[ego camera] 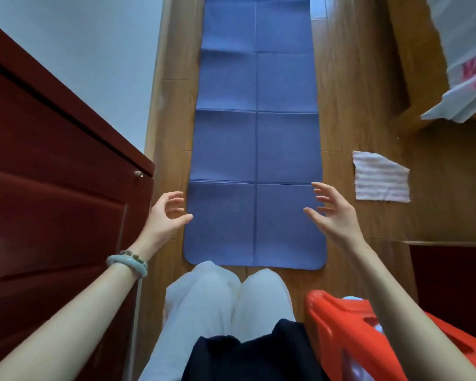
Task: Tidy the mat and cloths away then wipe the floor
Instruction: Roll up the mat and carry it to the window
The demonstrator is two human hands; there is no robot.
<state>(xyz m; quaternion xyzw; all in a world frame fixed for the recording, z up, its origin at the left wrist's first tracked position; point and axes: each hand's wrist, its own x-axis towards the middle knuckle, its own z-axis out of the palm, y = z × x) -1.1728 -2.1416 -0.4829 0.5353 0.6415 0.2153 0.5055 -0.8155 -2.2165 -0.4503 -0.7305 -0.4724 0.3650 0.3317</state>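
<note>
A long blue mat [256, 138] with fold creases lies flat on the wooden floor [357, 105], running away from my knees. My left hand [166, 215] hovers at the mat's near left edge, fingers loosely curled, holding nothing. My right hand [333, 213] hovers over the near right edge, fingers spread and empty. A pink and white striped cloth [381, 178] lies flat on the floor to the right of the mat.
A dark red cabinet [52, 188] stands close on the left. An orange plastic basket [349, 334] sits by my right knee. A wooden bed frame [434, 127] with a white and pink sheet [467, 64] borders the right. A pale wall is at the back left.
</note>
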